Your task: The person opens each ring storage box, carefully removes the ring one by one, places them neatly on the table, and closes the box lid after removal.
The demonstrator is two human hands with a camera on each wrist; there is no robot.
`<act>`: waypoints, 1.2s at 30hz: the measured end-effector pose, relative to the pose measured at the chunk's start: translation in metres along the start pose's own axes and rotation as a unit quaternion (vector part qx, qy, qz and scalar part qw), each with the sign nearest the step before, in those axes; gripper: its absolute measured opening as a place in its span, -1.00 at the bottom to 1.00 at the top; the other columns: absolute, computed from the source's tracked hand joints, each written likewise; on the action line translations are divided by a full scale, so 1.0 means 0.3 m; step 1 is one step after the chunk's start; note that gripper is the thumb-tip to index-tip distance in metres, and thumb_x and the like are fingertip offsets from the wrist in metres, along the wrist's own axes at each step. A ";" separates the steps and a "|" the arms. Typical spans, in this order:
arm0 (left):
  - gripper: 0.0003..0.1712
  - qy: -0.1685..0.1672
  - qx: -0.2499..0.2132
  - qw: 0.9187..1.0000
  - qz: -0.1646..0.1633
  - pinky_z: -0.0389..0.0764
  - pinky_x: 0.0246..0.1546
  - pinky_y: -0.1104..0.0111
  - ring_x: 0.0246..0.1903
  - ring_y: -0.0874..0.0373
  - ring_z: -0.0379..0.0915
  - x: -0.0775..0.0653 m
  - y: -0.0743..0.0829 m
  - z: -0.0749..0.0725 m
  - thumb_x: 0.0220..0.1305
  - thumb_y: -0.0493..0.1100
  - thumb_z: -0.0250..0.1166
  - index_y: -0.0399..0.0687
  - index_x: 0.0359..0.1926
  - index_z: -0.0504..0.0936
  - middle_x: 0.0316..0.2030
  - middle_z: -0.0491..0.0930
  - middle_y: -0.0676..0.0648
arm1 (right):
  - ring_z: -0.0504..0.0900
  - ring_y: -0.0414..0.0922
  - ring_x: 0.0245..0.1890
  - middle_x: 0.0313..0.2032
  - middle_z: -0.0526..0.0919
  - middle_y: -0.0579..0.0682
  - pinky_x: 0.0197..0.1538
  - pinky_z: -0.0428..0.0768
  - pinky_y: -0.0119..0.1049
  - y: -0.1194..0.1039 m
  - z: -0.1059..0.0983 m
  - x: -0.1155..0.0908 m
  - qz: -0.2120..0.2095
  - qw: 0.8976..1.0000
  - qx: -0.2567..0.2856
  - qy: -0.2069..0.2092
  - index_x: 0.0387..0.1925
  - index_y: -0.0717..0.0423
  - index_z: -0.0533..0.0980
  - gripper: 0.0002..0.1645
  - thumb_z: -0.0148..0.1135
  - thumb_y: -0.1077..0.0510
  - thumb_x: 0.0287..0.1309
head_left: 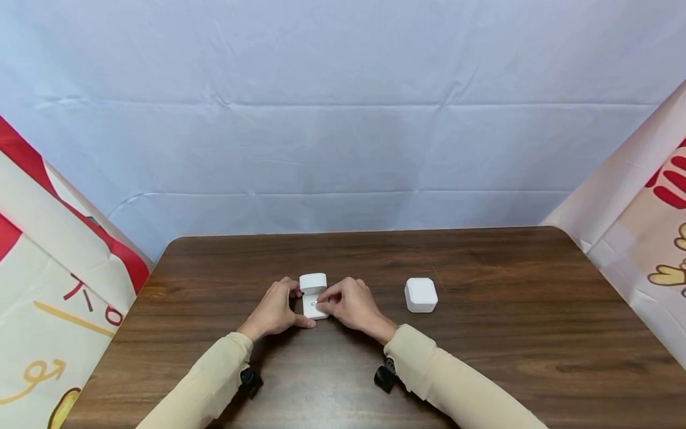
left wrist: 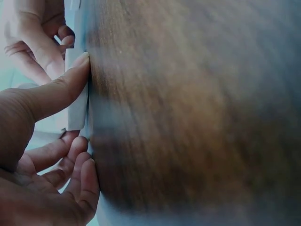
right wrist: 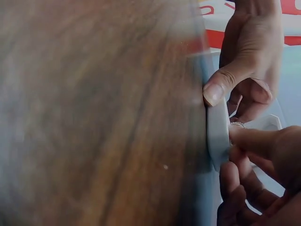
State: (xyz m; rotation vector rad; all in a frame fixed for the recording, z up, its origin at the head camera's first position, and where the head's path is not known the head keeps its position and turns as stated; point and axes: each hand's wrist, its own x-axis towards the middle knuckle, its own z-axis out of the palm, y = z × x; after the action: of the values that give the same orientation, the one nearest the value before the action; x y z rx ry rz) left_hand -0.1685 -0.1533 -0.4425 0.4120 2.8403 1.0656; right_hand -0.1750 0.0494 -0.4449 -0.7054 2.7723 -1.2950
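Note:
A small white ring box (head_left: 315,312) stands on the table with its lid (head_left: 313,282) raised. My left hand (head_left: 277,310) grips the box from its left side, the thumb along the front edge and the fingers behind. In the left wrist view that thumb (left wrist: 63,92) presses on the base's front wall. My right hand (head_left: 351,305) reaches over from the right and pinches a ring at the cushion. The ring (right wrist: 238,125) shows a row of small shiny stones above the right fingertips; its lower part is hidden.
A second white box (head_left: 421,294), its lid down, stands to the right of my right hand. The dark wooden table (head_left: 509,310) ends at a pale cloth backdrop (head_left: 343,149). Printed cloths hang at both sides. Each wrist carries a black camera.

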 end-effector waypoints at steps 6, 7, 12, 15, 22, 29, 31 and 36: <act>-0.39 -0.005 -0.001 1.000 -0.002 0.43 -0.07 0.12 -0.18 0.01 0.39 0.000 0.003 -0.003 -0.27 -0.12 0.77 -0.21 -0.22 0.62 -0.24 0.52 -0.06 | 0.52 -0.30 -0.54 -0.46 0.72 -0.18 -0.46 0.48 -0.40 -0.004 -0.010 0.000 -0.003 0.999 0.046 0.017 -0.39 0.03 0.79 -0.94 0.53 0.13 0.12; -0.39 -0.005 -0.001 1.000 -0.002 0.43 -0.07 0.12 -0.18 0.01 0.39 0.000 0.003 -0.003 -0.27 -0.12 0.77 -0.21 -0.22 0.62 -0.24 0.52 -0.06 | 0.50 -0.29 -0.55 -0.47 0.71 -0.19 -0.46 0.47 -0.40 -0.006 -0.017 -0.005 -0.004 0.998 0.054 0.011 -0.40 0.03 0.79 -0.95 0.53 0.14 0.12; -0.40 -0.002 0.003 1.000 0.003 0.42 -0.06 0.12 -0.18 0.00 0.39 -0.001 0.002 -0.004 -0.28 -0.13 0.77 -0.20 -0.23 0.61 -0.25 0.52 -0.05 | 0.45 -0.35 -0.62 -0.60 0.64 -0.28 -0.48 0.44 -0.42 -0.029 -0.043 -0.053 -0.030 0.995 0.046 -0.082 -0.45 -0.04 0.78 -0.93 0.53 0.19 0.11; -0.40 0.000 0.004 1.000 0.005 0.42 -0.06 0.12 -0.17 0.00 0.38 -0.001 0.000 -0.005 -0.27 -0.13 0.77 -0.19 -0.23 0.61 -0.26 0.51 -0.06 | 0.43 -0.41 -0.65 -0.69 0.56 -0.33 -0.47 0.44 -0.45 -0.038 -0.044 -0.085 -0.046 0.990 0.022 -0.133 -0.48 -0.08 0.77 -0.88 0.52 0.19 0.11; -0.39 -0.005 0.001 1.000 -0.002 0.42 -0.05 0.11 -0.14 -0.03 0.38 0.000 0.000 0.000 -0.25 -0.11 0.76 -0.20 -0.20 0.61 -0.23 0.52 -0.06 | 0.38 -0.43 -0.70 -0.73 0.49 -0.36 -0.48 0.42 -0.46 -0.040 -0.041 -0.120 -0.060 0.986 -0.001 -0.153 -0.52 -0.08 0.73 -0.85 0.53 0.21 0.08; -0.39 -0.004 0.003 1.000 -0.005 0.42 -0.03 0.10 -0.13 -0.02 0.38 -0.001 0.001 0.002 -0.25 -0.11 0.76 -0.20 -0.21 0.61 -0.22 0.52 -0.06 | 0.42 -0.45 -0.71 -0.72 0.50 -0.35 -0.50 0.44 -0.46 -0.036 -0.043 -0.123 -0.058 0.985 0.003 -0.162 -0.46 -0.01 0.73 -0.89 0.56 0.21 0.04; -0.39 -0.003 0.002 1.000 -0.004 0.42 -0.03 0.11 -0.14 -0.02 0.38 -0.001 0.003 0.001 -0.26 -0.11 0.76 -0.19 -0.21 0.61 -0.23 0.52 -0.06 | 0.44 -0.45 -0.70 -0.72 0.51 -0.35 -0.48 0.46 -0.46 -0.039 -0.052 -0.120 -0.054 0.986 0.007 -0.158 -0.44 0.01 0.73 -0.88 0.58 0.21 0.01; -0.39 -0.003 -0.003 1.000 -0.007 0.41 -0.04 0.12 -0.15 0.00 0.37 0.000 0.005 -0.002 -0.28 -0.13 0.77 -0.21 -0.22 0.62 -0.24 0.51 -0.05 | 0.52 -0.33 -0.66 -0.66 0.58 -0.26 -0.49 0.52 -0.39 -0.052 -0.097 -0.077 -0.026 0.995 0.047 -0.080 -0.36 0.09 0.73 -0.84 0.59 0.17 0.03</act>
State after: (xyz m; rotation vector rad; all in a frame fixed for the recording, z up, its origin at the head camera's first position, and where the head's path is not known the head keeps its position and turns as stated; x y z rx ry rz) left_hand -0.1683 -0.1525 -0.4411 0.3951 2.8296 1.0682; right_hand -0.1534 0.0709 -0.4185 -0.8420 2.5652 -1.3047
